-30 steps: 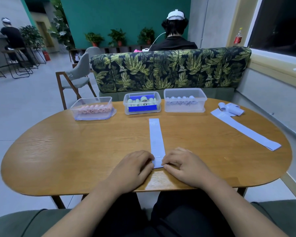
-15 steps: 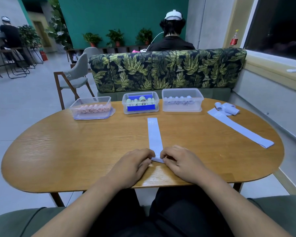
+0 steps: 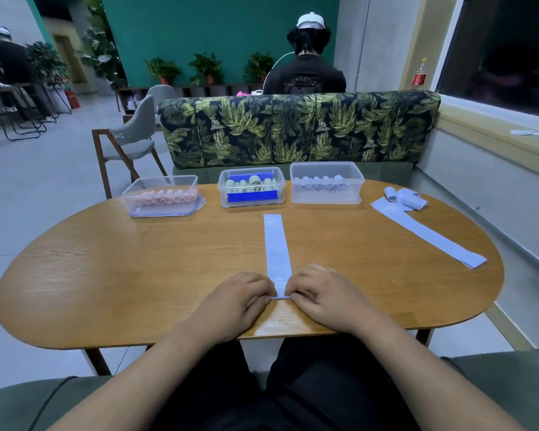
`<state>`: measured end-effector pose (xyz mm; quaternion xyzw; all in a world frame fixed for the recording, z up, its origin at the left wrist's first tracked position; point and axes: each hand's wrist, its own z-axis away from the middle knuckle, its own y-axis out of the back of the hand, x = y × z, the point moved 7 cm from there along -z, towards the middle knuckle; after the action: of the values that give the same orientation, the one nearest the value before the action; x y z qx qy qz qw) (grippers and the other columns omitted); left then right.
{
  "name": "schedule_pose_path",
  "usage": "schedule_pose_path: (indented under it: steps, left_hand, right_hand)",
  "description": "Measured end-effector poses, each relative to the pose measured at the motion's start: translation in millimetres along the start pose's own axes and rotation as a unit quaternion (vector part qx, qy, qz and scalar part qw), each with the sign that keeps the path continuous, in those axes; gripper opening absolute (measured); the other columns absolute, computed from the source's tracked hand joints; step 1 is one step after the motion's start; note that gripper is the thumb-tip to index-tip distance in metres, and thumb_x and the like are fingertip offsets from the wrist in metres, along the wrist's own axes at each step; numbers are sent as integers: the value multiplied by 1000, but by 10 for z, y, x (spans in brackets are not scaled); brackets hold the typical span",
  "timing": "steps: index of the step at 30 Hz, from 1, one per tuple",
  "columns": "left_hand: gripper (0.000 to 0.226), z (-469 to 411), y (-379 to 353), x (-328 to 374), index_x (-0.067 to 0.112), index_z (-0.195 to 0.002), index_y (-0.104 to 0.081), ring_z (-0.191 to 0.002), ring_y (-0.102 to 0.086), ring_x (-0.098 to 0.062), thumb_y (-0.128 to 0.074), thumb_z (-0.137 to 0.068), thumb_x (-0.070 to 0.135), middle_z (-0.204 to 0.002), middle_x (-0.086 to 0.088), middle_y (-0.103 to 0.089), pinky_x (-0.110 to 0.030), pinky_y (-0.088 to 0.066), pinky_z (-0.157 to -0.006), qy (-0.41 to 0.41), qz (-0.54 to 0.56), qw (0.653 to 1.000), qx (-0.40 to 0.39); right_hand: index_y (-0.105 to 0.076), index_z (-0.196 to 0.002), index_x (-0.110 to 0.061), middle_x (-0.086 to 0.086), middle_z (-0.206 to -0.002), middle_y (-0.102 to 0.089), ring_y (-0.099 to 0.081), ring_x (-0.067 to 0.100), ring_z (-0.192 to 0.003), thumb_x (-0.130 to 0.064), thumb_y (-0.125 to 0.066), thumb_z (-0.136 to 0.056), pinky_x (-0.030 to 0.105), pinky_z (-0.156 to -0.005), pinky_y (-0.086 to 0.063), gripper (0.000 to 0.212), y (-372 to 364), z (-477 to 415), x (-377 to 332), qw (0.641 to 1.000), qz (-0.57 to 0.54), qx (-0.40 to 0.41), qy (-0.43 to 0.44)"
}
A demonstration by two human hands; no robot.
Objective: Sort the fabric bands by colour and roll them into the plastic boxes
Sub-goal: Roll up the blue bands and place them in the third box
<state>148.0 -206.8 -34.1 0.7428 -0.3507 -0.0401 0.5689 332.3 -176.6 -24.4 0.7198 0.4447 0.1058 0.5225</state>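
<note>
A pale blue fabric band [image 3: 276,247] lies flat down the middle of the wooden table [image 3: 106,275], running away from me. My left hand [image 3: 237,301] and my right hand [image 3: 322,295] pinch its near end from either side with curled fingers. At the far edge stand three clear plastic boxes: the left box [image 3: 162,197] holds pink rolls, the middle box [image 3: 251,189] holds pale green rolls and a blue card, the right box [image 3: 325,183] holds pale blue rolls. Another pale blue band [image 3: 430,236] lies flat at the right.
Loose pale blue rolls [image 3: 405,197] sit at the far end of the right band. A leaf-patterned sofa back [image 3: 293,129] rises behind the table, with a person [image 3: 305,70] seated beyond it. A grey chair [image 3: 131,141] stands at the back left.
The view has shifted slightly. Both hands stay on the near end of the middle band, whose end now looks folded over.
</note>
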Motion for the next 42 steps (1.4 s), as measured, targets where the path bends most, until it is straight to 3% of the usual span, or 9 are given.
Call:
schedule_pose_path:
  steps: [14,18,22,27,31,35,38,42]
  left_hand:
    - [18,33,45,52,28,-118,-74,-119,-56,-5,-61,-106,31,-123,17,-65,-21,-41,-106,-19,-5,1000,16]
    - [22,36,37,51,28,-120,-74,-118,-56,-7,-58,-107,35,-122,16,-64,-24,-43,-103,-7,-12,1000,15]
    - [30,53,22,52,28,-127,-74,-118,-57,-12,-53,-108,39,-124,11,-65,-23,-45,-101,3,-45,999,24]
    - [33,59,-6,33,30,-132,-71,-118,-55,-13,-51,-108,40,-127,9,-64,-11,-29,-100,20,-74,996,34]
    - [37,56,-27,39,29,-133,-70,-113,-57,-17,-47,-107,41,-125,6,-66,-16,-31,-99,15,-88,995,35]
    - [36,50,-24,52,29,-131,-72,-108,-61,-19,-49,-106,39,-121,5,-69,-20,-36,-97,11,-106,994,39]
    - [35,47,-7,67,26,-130,-72,-106,-62,-20,-52,-105,37,-120,4,-70,-21,-37,-97,8,-114,992,48]
    - [38,31,-17,70,22,-135,-69,-108,-62,-22,-51,-105,37,-125,3,-71,-23,-37,-100,9,-118,992,45]
  right_hand:
    - [-82,-100,-38,-27,-104,-70,-56,-2,-99,-37,-68,-94,34,-79,-54,15,8,51,46,999,-30,23,-20]
    - [-81,-102,-41,-28,-106,-68,-54,1,-104,-40,-65,-95,28,-90,-43,18,13,58,30,999,12,24,-23]
    - [-81,-106,-40,-28,-109,-66,-52,3,-108,-44,-61,-97,25,-91,-34,23,30,66,16,999,40,29,-24]
    - [-75,-122,-40,-26,-119,-62,-48,5,-116,-49,-47,-105,26,-96,-33,34,-16,78,-8,996,81,-7,-25]
    - [-68,-131,-38,-22,-126,-59,-49,7,-119,-43,-46,-106,33,-99,-42,33,-26,93,-47,997,78,-15,-7]
    - [-66,-130,-36,-17,-123,-60,-51,9,-116,-27,-52,-103,27,-95,-38,32,-58,100,-105,996,78,-32,35]
    - [-66,-130,-38,-21,-123,-61,-50,6,-117,-26,-52,-103,22,-95,-31,33,-53,92,-79,996,73,-37,17]
    - [-64,-135,-40,-23,-126,-61,-48,5,-119,-29,-50,-103,29,-98,-39,38,-75,85,-40,996,72,-42,-6]
